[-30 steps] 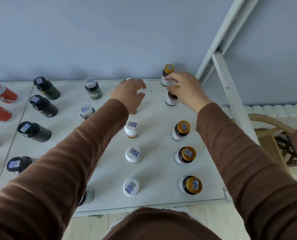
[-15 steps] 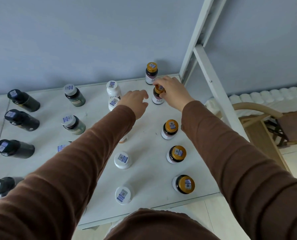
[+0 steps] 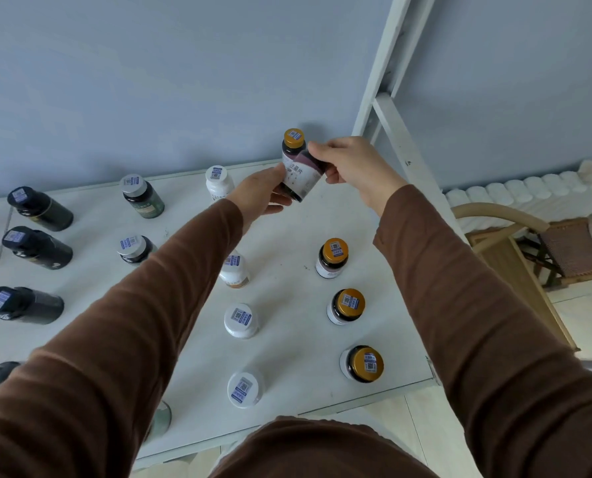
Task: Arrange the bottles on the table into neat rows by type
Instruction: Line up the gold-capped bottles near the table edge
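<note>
Above the far end of the white table (image 3: 287, 236), both hands hold one brown bottle (image 3: 303, 179) off the surface: the right hand (image 3: 351, 165) pinches its upper end, the left hand (image 3: 260, 194) cups its base. Its long axis tilts, base toward the camera; contents cannot be told. Just behind it a gold-capped bottle (image 3: 292, 143) stands upright against the wall. Bare tabletop lies between the white-capped row (image 3: 241, 320) and gold-capped row (image 3: 348, 305).
</note>
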The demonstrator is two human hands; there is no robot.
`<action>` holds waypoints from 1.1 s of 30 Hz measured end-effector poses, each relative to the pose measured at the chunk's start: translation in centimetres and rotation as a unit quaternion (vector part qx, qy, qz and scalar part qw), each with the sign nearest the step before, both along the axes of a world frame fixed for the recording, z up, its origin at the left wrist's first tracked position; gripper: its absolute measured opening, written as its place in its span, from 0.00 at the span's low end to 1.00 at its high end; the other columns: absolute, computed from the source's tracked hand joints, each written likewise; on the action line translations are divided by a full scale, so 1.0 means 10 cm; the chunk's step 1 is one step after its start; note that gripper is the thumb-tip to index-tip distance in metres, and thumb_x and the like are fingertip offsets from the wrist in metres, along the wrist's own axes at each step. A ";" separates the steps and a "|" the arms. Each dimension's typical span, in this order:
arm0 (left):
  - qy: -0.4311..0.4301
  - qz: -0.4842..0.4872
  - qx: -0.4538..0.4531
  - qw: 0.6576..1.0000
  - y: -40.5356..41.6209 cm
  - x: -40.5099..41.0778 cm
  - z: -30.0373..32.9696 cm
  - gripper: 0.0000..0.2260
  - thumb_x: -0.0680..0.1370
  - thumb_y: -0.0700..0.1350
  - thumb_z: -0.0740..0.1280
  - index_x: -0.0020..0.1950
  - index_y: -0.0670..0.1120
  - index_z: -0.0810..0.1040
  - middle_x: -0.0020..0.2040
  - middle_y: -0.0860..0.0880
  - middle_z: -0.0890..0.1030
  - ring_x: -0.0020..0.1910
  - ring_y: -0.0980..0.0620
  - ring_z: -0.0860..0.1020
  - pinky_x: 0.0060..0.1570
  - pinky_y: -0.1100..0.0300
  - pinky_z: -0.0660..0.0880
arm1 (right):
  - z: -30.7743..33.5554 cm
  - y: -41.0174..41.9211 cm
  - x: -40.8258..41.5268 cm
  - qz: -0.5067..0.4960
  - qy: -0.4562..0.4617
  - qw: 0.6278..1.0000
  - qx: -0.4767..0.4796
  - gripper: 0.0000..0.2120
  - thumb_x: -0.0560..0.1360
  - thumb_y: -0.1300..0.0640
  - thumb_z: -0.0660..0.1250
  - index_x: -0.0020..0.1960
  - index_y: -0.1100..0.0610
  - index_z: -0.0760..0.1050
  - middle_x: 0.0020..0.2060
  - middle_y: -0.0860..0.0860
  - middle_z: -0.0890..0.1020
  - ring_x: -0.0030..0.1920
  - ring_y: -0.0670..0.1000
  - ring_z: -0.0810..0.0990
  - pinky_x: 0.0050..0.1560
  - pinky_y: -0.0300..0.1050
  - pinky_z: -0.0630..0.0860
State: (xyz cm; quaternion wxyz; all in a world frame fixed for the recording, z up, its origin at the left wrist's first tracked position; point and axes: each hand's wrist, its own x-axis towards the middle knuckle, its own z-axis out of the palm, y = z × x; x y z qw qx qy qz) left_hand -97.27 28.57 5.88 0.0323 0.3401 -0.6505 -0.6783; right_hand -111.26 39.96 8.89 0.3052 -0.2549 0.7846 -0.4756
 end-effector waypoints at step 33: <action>-0.138 -0.144 -0.353 0.914 0.06 0.05 -0.26 0.17 0.79 0.47 0.62 0.68 0.50 0.69 0.64 0.46 0.75 0.60 0.46 0.75 0.62 0.51 0.73 | -0.54 0.33 0.15 0.224 0.324 0.901 0.180 0.20 0.77 0.61 0.66 0.67 0.48 0.68 0.61 0.53 0.73 0.60 0.55 0.72 0.58 0.49 0.72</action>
